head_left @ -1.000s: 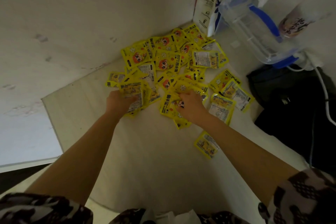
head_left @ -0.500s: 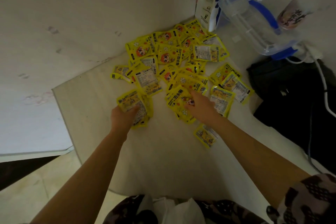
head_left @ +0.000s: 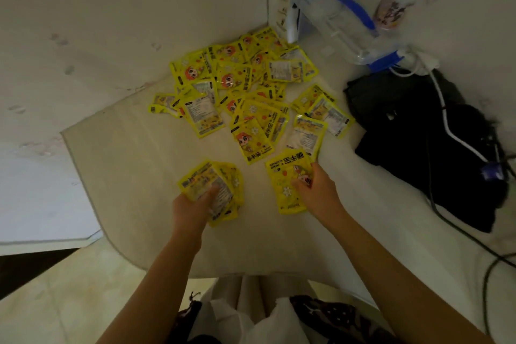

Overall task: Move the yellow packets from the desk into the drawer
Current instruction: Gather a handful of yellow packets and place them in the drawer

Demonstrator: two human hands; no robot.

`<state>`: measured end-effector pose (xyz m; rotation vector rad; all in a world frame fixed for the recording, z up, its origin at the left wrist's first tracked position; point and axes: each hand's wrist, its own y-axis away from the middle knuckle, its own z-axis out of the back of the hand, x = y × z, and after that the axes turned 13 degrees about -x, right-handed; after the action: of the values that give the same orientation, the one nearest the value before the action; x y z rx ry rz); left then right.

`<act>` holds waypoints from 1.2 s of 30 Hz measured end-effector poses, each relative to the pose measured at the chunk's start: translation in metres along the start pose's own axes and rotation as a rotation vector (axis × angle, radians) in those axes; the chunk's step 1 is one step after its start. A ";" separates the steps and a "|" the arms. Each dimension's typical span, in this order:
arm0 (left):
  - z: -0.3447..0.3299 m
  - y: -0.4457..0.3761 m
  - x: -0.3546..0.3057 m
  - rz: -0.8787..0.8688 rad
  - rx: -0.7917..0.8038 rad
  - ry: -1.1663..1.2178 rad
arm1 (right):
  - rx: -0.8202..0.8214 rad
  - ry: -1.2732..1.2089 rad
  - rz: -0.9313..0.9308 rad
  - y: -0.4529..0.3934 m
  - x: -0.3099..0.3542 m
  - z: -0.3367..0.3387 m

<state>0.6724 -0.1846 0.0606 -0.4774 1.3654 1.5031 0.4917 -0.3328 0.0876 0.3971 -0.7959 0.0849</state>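
The left hand [head_left: 192, 208] holds a fanned stack of yellow packets [head_left: 213, 188] in its grip, and the right hand [head_left: 317, 190] pinches another yellow packet [head_left: 287, 180] above the table [head_left: 134, 176].

The yellow packet [head_left: 289, 176] gripped by the right hand [head_left: 317, 190] carries "HAND WARMER" in dark capitals beside three large Chinese characters, all printed upside down to the viewer. The loose packets [head_left: 245, 86] on the tabletop [head_left: 134, 170] show similar characters and small printed panels, too blurred to read.
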 end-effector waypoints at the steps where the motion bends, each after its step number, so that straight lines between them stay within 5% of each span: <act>1: 0.001 0.005 0.003 0.005 0.012 -0.009 | -0.013 -0.013 -0.019 0.009 -0.005 0.002; 20: 0.109 0.036 0.071 -0.090 0.432 -0.254 | -0.455 -0.213 -0.387 0.230 -0.054 -0.060; 36: 0.160 0.156 0.140 -0.289 0.773 -0.505 | -0.764 -0.331 -0.681 0.433 -0.142 -0.048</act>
<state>0.5332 0.0390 0.0704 0.1856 1.2762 0.6988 0.3290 0.0954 0.0926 -0.0683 -0.9133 -0.9175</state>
